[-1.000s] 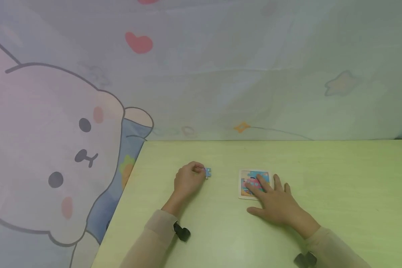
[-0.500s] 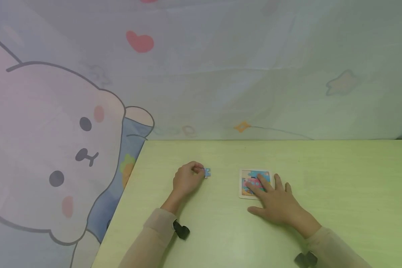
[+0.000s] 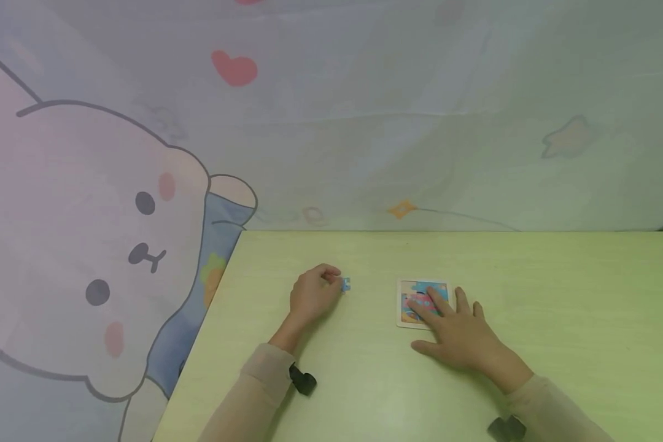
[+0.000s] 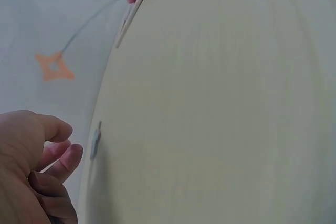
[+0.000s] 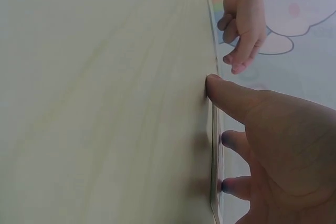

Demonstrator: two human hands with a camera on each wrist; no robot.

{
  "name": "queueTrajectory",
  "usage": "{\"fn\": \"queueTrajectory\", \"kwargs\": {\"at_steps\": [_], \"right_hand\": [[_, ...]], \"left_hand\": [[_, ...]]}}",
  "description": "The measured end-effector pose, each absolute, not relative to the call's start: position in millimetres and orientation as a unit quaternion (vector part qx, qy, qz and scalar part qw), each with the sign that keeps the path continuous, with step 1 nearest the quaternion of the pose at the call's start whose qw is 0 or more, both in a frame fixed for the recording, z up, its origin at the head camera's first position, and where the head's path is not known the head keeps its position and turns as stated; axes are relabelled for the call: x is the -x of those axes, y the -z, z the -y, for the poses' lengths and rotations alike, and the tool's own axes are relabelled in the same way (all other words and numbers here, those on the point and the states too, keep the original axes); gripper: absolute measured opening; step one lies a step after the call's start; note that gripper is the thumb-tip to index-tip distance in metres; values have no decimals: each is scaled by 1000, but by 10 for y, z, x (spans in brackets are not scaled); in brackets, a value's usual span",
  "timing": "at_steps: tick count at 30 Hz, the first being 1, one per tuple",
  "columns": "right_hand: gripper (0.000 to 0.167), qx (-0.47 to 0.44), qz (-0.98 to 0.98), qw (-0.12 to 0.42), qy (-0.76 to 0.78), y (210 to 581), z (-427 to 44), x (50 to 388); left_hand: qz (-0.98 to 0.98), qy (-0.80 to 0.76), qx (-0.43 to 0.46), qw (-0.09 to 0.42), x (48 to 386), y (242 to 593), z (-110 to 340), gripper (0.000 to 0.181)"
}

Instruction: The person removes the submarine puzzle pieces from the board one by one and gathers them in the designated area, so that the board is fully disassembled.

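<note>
My left hand (image 3: 314, 296) is above the left part of the table, its fingers loosely curled. Just past its fingertips is a small blue jigsaw piece (image 3: 346, 285), partly hidden by the hand. In the left wrist view a gap shows between the fingertips and that piece (image 4: 96, 141), seen nearly edge-on. To the right lies a square jigsaw tray (image 3: 399, 313) with a pale rim and a pink, blue and orange picture. My right hand (image 3: 466, 337) rests spread, two fingers on the picture and the thumb on the table before it. That hand covers the tray's lower right.
The pale yellow-green table (image 3: 364, 380) ends at a backdrop cloth (image 3: 337, 141) with a cartoon animal, a heart and stars. Its left edge slants beside the cloth. A black wrist camera (image 3: 302, 380) sits on the left sleeve, another (image 3: 506, 428) on the right.
My left hand has shifted slightly right and covers more of the jigsaw piece. The right hand stays on the tray. The whole head view has drifted a little.
</note>
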State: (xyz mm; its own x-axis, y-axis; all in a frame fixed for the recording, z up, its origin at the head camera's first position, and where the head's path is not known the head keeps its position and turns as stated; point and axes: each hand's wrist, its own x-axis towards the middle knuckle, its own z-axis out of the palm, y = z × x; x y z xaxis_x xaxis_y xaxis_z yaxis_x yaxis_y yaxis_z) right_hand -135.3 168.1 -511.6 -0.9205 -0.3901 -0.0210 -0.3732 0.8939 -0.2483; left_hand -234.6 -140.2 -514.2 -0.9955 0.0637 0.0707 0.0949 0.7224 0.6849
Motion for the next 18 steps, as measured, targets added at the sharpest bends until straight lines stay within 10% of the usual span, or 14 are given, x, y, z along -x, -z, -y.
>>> {"fn": "queueTrajectory", "kwargs": {"at_steps": [18], "right_hand": [[74, 204, -970, 35, 129, 5068, -1640, 1163]], "left_hand": [[914, 364, 175, -38, 2249, 5121, 903, 23]]}}
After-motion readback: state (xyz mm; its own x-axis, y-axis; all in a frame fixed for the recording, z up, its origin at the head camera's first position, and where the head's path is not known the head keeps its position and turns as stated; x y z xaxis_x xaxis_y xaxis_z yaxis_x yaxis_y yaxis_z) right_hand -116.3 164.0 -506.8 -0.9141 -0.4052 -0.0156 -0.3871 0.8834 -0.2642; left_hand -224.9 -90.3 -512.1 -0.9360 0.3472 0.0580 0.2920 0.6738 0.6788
